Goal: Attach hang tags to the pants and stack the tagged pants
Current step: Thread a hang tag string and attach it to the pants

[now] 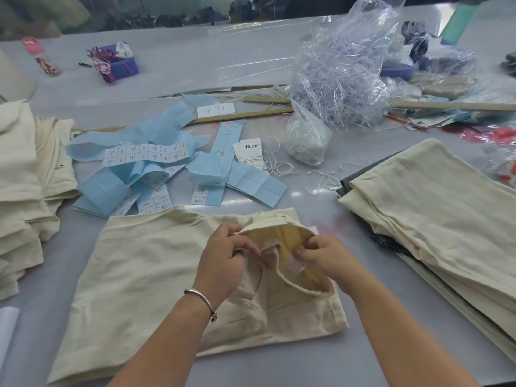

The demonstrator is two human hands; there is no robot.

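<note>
Both forearms are extended from the bottom edge toward the centre of the frame. The left hand (223,255) is curled, with fabric pinched between thumb and fingers. The right hand (324,255) is curled likewise, its fingertips (300,254) pinching a small label.

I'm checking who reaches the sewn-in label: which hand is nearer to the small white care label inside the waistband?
Right. The right hand pinches the care label at its fingertips; the left hand holds the waistband edge, apart from the label, to its left.
</note>
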